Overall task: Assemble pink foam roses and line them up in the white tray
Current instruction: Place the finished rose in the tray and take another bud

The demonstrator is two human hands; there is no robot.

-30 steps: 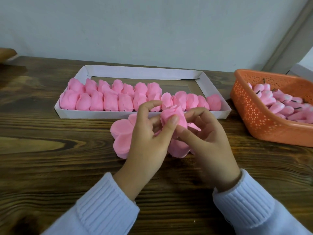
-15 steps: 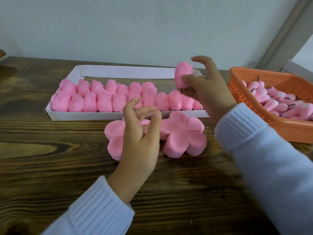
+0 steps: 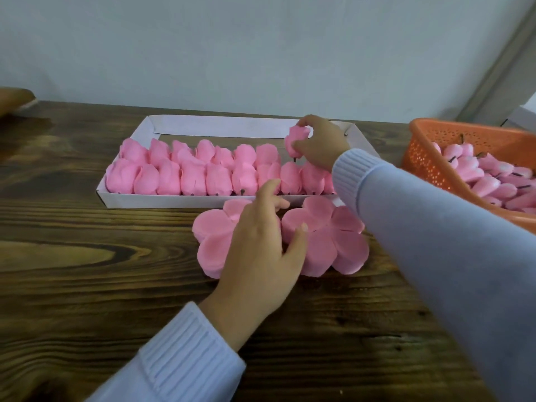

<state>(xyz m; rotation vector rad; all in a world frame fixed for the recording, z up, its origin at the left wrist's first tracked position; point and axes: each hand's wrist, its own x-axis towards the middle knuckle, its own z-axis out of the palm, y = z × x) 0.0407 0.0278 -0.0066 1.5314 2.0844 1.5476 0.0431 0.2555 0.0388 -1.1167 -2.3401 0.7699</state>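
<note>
The fingers (image 3: 310, 121) of the right hand (image 3: 323, 143) curl round one pink foam rose (image 3: 295, 137), pinching it just above the far row of the white tray (image 3: 203, 202). It hangs roughly upright, dark stem tip downward, over the gap at that row's right end. The left hand (image 3: 261, 242), nearer the person, rests loosely spread on flat petal stacks (image 3: 333, 242) on the tabletop (image 3: 87, 271), gripping nothing. The tray holds two rows of finished roses (image 3: 191, 175); the near row looks full. At the tabletop's right edge, an orange basket (image 3: 435, 126) holds pink buds (image 3: 493, 184).
</note>
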